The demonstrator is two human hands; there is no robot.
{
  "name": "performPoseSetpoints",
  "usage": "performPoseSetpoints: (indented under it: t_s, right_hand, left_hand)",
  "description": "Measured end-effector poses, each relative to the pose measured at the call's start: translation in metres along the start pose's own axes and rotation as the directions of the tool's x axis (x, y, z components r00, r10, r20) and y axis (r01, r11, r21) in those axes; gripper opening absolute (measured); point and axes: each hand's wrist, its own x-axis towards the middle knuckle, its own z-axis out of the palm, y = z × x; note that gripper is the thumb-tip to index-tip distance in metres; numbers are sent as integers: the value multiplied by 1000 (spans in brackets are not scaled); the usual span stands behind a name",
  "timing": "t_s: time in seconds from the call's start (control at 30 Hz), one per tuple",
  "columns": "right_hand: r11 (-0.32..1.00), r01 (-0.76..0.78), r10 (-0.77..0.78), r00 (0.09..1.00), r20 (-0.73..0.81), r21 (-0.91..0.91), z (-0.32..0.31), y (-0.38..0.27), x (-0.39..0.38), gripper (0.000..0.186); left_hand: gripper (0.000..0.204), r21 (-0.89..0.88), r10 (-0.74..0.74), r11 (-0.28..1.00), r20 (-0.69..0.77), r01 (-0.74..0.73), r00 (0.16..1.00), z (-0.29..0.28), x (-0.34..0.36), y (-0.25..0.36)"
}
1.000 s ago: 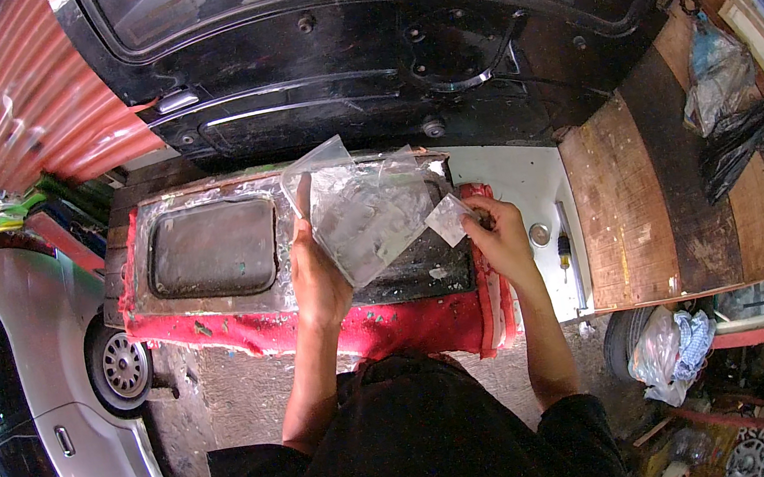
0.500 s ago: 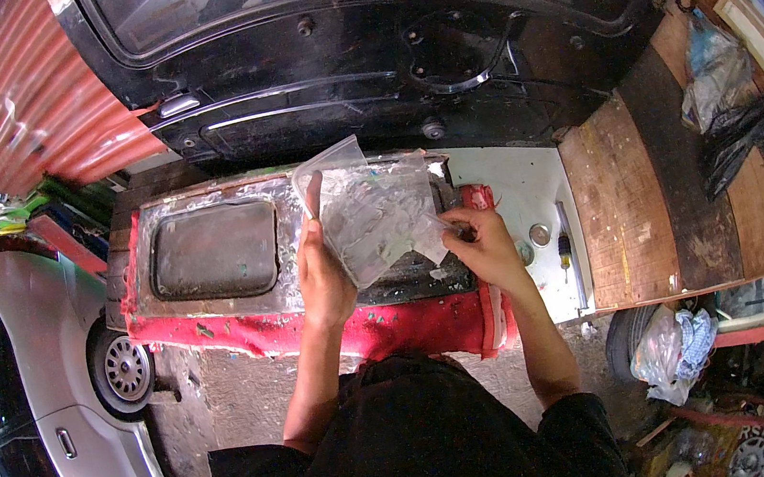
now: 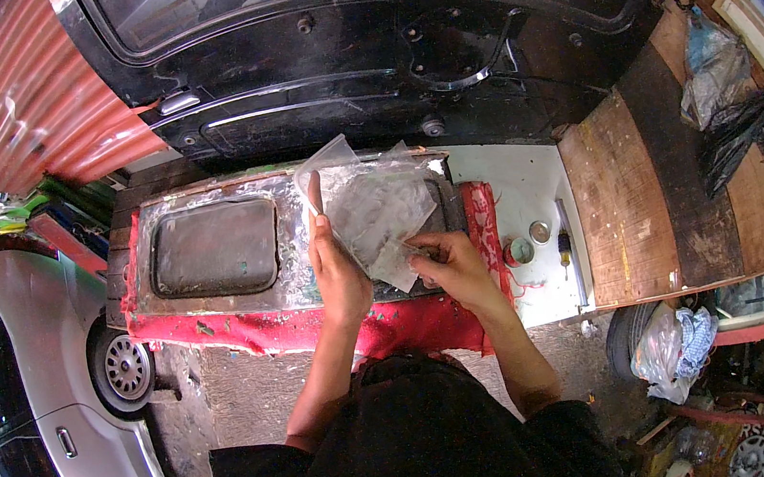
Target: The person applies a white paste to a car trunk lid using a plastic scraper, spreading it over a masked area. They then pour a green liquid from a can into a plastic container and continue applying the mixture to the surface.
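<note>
My left hand (image 3: 338,268) grips the left side of a clear, cloudy plastic sheet (image 3: 378,210), with one finger pointing up along its edge. My right hand (image 3: 454,272) is closed in a pinch at the sheet's lower right corner, where a pale see-through flap shows; whether this flap belongs to the sheet I cannot tell. Beneath both hands lies a worn vehicle panel (image 3: 292,250) smeared with whitish patches. A rectangular recess (image 3: 215,251) fills its left part, while the sheet hides much of its right part. Red cloth (image 3: 260,337) pads the panel from below.
On the white surface (image 3: 520,186) at right are a green-filled tin (image 3: 519,251), a round lid (image 3: 540,233), a yellow-handled screwdriver (image 3: 564,251) and a metal bar (image 3: 576,252). A black vehicle door (image 3: 320,63) stands behind. A silver car (image 3: 66,405) is at left.
My right hand has moved left and toward me, bringing the pale flap inward over the panel. The tin at right now shows more fully. My left hand has shifted slightly.
</note>
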Motion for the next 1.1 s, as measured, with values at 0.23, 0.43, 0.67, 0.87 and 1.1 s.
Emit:
performPoseSetpoints:
  t_s: [0.23, 0.43, 0.67, 0.87, 1.1]
  right_hand:
    - [902, -53, 103, 990, -95, 429, -14, -5, -5, 32]
    - [945, 243, -306, 894, -328, -220, -38, -13, 0, 29]
    - [955, 163, -248, 898, -362, -249, -56, -4, -2, 27]
    - [909, 290, -383, 864, -327, -301, -51, -16, 7, 20]
    - [923, 316, -372, 880, -295, -221, -41, -12, 3, 25]
  left_hand:
    - [61, -226, -91, 968, 74, 105, 993, 1, -5, 4]
    - [64, -302, -135, 941, 73, 151, 988, -1, -6, 4]
    - [65, -309, -180, 929, 102, 204, 978, -2, -7, 11]
    - [69, -307, -213, 915, 180, 261, 960, -9, -3, 12]
    - [68, -282, -226, 925, 130, 254, 965, -6, -2, 16]
